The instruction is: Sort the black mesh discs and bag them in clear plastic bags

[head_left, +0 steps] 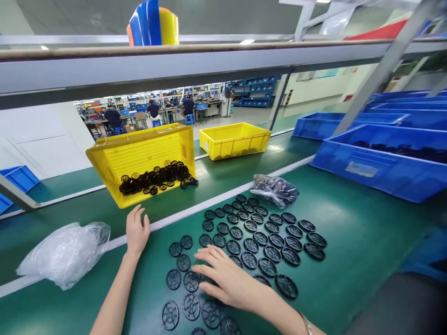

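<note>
Many round black spoked plastic discs [250, 244] lie flat in loose rows on the green work surface [352, 223]. Over the lower left part of these rows is my right hand [225, 279], its fingers spread and some discs hidden beneath it. I cannot tell whether its fingertips touch the discs. My left hand [137, 232] is by the white strip, just below the front edge of a tilted yellow bin [139, 153]. Its fingers are slightly bent and apart, with nothing seen in them. A heap of similar black discs [157, 179] lies inside that bin, some spilling at its right corner.
Left of my left hand lies a crumpled clear plastic bag [66, 253]. A filled clear bag [275, 190] sits behind the disc rows. A second yellow bin [233, 142] stands farther back; blue bins [387, 170] line the right. A shelf beam [209, 65] crosses overhead. Several people sit far away.
</note>
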Available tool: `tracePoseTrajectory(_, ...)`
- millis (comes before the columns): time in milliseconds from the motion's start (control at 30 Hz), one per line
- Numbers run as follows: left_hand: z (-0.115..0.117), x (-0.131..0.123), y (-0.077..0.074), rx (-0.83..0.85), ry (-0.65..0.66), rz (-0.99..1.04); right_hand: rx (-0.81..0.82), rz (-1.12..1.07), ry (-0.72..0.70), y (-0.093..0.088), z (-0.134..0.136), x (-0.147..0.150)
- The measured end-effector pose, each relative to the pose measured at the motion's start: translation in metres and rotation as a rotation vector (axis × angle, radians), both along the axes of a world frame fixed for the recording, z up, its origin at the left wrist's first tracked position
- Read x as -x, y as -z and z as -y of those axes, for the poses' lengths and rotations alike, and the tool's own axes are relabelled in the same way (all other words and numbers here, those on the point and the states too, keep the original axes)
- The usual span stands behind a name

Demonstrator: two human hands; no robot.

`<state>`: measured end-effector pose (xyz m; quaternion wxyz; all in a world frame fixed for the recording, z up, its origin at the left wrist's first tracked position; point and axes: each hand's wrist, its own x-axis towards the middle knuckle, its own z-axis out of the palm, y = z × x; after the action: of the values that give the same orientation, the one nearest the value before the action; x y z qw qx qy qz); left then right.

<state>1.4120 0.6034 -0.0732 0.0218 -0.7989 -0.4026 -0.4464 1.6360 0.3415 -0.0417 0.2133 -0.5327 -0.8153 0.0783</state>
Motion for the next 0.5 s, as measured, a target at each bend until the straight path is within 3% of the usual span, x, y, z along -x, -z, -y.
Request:
tracePoseTrajectory(100, 0.023, 0.027, -0.026, -0.185, -0.100, -0.007, -0.006, -0.012, 0.027, -0.002, 0.015, -0.013)
tracePoseTrajectory(233, 0.050, 0.087, -0.050, -0.257, -0.347, -0.029, -0.045, -0.036, -0.027, -0.010, 0.006, -0.017)
tracePoseTrajectory(367, 0.065, 0.143, -0.051, -0.197, -0.575, -0.087, -0.049, -0.068, -0.230, -0.018, -0.031, 0.012)
tracePoseTrajectory(500, 0.069, 0.171, -0.049, -0.019, -0.568, 0.002, -0.063, -0.065, -0.422, -0.022, -0.086, 0.070)
